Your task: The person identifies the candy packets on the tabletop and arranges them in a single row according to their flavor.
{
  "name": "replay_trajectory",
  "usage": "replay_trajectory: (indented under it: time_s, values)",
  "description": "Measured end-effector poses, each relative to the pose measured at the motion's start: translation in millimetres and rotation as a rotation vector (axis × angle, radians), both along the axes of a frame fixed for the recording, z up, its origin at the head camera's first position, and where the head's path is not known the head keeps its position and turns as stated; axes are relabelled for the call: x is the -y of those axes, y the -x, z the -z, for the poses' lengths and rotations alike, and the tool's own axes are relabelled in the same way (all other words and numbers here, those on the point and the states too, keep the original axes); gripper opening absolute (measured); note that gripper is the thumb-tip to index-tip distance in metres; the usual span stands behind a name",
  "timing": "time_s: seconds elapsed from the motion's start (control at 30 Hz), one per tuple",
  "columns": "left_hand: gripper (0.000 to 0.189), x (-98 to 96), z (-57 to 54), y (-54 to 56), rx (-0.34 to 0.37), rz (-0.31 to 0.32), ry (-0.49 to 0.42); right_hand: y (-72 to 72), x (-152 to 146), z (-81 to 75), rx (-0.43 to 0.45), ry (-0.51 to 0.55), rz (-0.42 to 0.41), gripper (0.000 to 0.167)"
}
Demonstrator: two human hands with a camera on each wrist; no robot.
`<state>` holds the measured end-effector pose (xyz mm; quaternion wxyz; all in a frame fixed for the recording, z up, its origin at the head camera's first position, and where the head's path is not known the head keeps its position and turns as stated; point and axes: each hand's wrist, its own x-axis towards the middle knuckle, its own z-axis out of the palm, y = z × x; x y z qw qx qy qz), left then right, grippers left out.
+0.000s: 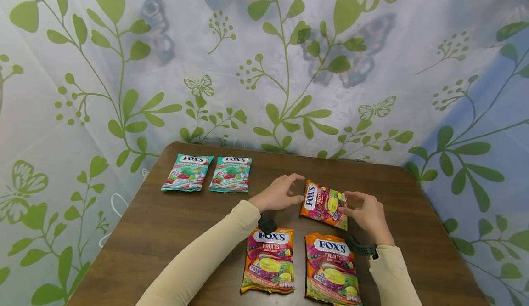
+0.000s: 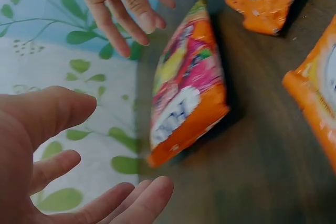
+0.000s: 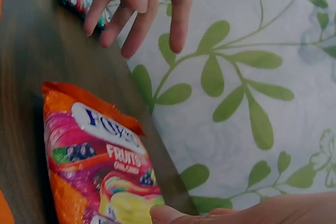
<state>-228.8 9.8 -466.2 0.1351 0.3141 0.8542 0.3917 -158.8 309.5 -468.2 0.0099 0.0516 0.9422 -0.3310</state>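
Brown wood-grain tabletop (image 1: 165, 225): orange-and-magenta plastic candy pouch (image 1: 324, 205) lay turned sideways btwn the hands, nr far edge, R of ctr. L hand (image 1: 278, 193) stood wide, fingers spread by its logo end; R hand (image 1: 368, 210) was less wide, thumb at opp. end; contact unclear, no grip seen. Judged done: flat teal plastic mint pouch (image 1: 188, 173) and its teal twin (image 1: 230, 175), side by side nr far L corner. Orange front-left pouch (image 1: 268, 262) and orange front-right pouch (image 1: 332, 269) lay likewise paired, twd near edge. Judged outstanding: sideways pouch, not yet squared w/ others.
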Motion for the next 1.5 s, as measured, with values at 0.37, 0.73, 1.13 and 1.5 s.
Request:
replay_trajectory:
  time_s: [0.37, 0.73, 1.13, 1.5]
  values:
    - [0.064, -31.4, 26.0, 5.0, 0.051, 0.057, 0.029, -4.2, -15, 21.1, 0.109, 0.199, 0.076, 0.065]
    - [0.064, -43.8, 37.1, 4.9, 0.135, -0.056, 0.018, -1.5, -16, 29.0, 0.120, 0.315, 0.070, 0.057]
    - [0.062, -52.3, 41.9, 2.5, 0.161, -0.097, 0.043, 1.8, -13, 38.5, 0.129, 0.369, 0.067, 0.059]
    - [0.060, -54.1, 46.0, 7.8, 0.191, -0.116, 0.039, 5.9, -13, 38.2, 0.147, 0.381, 0.050, 0.059]
